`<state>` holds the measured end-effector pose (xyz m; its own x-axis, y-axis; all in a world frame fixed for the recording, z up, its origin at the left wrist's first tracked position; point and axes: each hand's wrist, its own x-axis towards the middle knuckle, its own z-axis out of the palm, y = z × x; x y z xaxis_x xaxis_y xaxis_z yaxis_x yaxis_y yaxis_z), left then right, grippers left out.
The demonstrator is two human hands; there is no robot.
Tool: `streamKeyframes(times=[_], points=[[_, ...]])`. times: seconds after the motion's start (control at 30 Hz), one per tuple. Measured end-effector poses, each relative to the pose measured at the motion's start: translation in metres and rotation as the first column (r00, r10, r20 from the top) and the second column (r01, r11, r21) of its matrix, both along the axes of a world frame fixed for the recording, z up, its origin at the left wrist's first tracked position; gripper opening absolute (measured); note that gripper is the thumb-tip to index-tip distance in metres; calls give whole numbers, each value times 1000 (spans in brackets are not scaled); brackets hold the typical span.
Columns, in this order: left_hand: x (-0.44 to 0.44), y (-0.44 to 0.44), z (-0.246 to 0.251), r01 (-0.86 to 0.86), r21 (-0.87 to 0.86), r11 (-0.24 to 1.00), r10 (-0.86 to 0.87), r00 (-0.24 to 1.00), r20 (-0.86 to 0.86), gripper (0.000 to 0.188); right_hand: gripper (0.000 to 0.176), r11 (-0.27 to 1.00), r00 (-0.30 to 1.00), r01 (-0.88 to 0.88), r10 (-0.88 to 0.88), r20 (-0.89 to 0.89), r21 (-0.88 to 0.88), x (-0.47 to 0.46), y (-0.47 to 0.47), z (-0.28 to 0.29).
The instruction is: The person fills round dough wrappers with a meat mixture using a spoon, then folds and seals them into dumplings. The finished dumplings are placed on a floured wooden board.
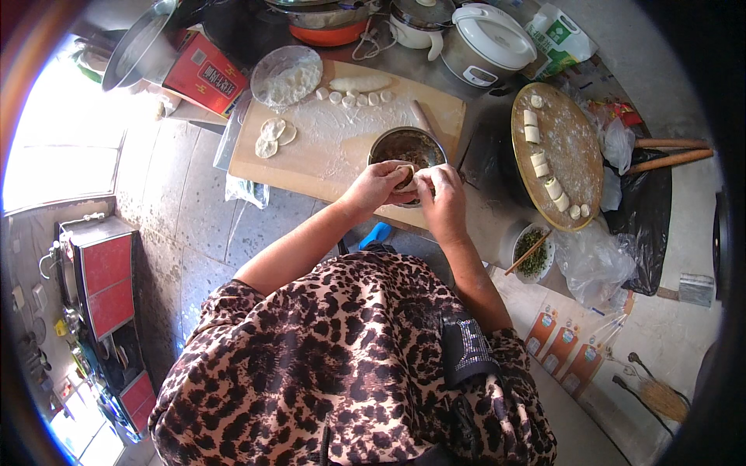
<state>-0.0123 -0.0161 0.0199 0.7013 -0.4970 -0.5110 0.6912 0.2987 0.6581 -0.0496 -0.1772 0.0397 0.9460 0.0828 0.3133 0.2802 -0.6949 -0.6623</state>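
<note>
My left hand (pixel 376 185) cradles a round dough wrapper (pixel 406 177) with brown filling in its middle. On the wrapper's right side, my right hand (pixel 440 187) pinches the edge between thumb and fingers. Both hands are over the near side of a metal bowl (pixel 408 143) of brown filling. The bowl rests on a floured wooden board (pixel 326 145). Several flat wrappers (pixel 272 135) overlap at the board's left. Toward the back lie small dough pieces (pixel 348 101) in a row and a dough log (pixel 361 83). A rolling pin (pixel 422 116) sits behind the bowl, partly hidden by it.
A plate of flour (pixel 287 77) overlaps the board's back left corner. To the right, a round board (pixel 559 157) carries rolled dough pieces (pixel 539 165). Nearer me is a bowl of chopped greens (pixel 531 256) with chopsticks (pixel 527 253). A rice cooker (pixel 489 46) stands behind.
</note>
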Motion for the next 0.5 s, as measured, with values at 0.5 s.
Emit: streamKeyframes(times=[0.5], points=[[-2,5,1,28,-374,927,-77,990,-118,43,10,968,989,127,-107,-104,216,-1,3,1]])
